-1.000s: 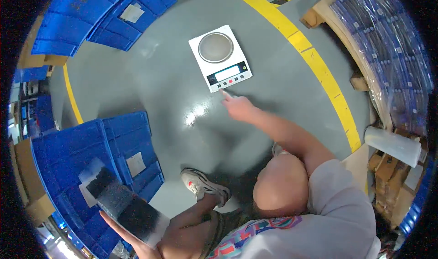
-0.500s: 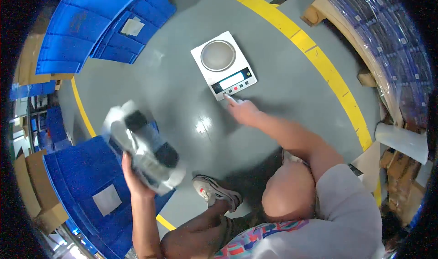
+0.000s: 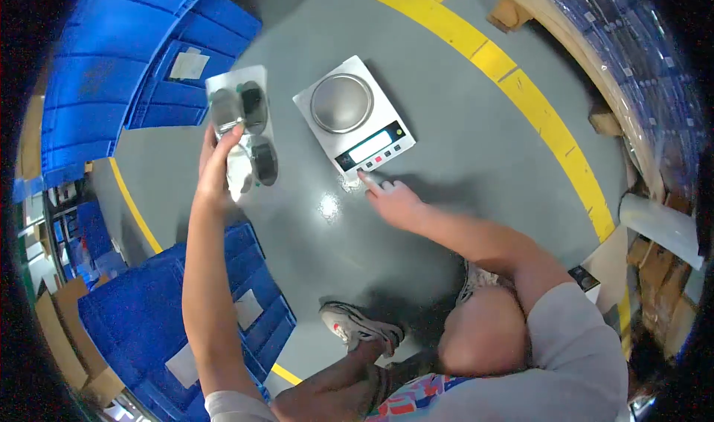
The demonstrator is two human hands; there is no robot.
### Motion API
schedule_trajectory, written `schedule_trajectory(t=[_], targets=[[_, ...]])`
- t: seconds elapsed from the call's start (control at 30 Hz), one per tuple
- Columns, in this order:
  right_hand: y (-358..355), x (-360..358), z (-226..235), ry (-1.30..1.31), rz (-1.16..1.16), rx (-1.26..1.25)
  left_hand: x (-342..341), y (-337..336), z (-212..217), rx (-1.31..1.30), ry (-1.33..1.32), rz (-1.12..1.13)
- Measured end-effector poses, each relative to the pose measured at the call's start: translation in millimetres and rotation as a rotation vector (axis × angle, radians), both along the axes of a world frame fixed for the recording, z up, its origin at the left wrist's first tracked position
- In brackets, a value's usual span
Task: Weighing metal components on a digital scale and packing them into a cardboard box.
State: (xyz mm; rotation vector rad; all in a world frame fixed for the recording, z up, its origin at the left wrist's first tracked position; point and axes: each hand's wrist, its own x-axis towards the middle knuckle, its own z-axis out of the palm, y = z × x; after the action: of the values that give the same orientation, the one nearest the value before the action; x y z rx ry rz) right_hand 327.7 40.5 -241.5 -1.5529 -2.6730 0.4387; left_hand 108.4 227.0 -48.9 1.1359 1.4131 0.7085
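Left arm (image 3: 202, 295) stretched well forward, left hand (image 3: 214, 162) gripping, thumb (image 3: 233, 135) on top! Right arm (image 3: 476, 236) angles in from the side, right hand (image 3: 397, 203) palm down, index finger (image 3: 370, 183) pointing, other fingers curled!

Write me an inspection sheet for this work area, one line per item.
Surface: grey, glossy floor with a bright reflection near the scale.
Items in use: white scale, display lit, round metal pan bare; held pack with dark and grey rounded pieces, raised left of the scale.
Clutter: blue bins at lower left and upper left, some bearing white paper; open cardboard box at the left rim.
Hands: left hand grips the pack; right hand points at the scale's front edge, contact unclear.
Cables: nothing seen.
Surroundings: yellow floor line; plastic-wrapped stack at right.
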Motion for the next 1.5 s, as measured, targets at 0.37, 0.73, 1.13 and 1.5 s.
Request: schedule_trajectory(t=[0.37, 0.73, 1.13, 1.5], targets=[[-9, -2, 3, 0.155, -0.007, -0.096, 48, 70, -69, 0.159, 0.564, -0.496], [-3, 8, 0, 0.195, -0.073, -0.044, 95, 88, -79, -0.085, 0.419, -0.653], [-9, 19, 0, 0.195, -0.069, -0.040, 119, 76, -87, -0.168, 0.349, -0.697], [0, 4, 2, 0.059, -0.027, 0.007, 61, 16, -59, 0.375, 0.405, -0.422]])
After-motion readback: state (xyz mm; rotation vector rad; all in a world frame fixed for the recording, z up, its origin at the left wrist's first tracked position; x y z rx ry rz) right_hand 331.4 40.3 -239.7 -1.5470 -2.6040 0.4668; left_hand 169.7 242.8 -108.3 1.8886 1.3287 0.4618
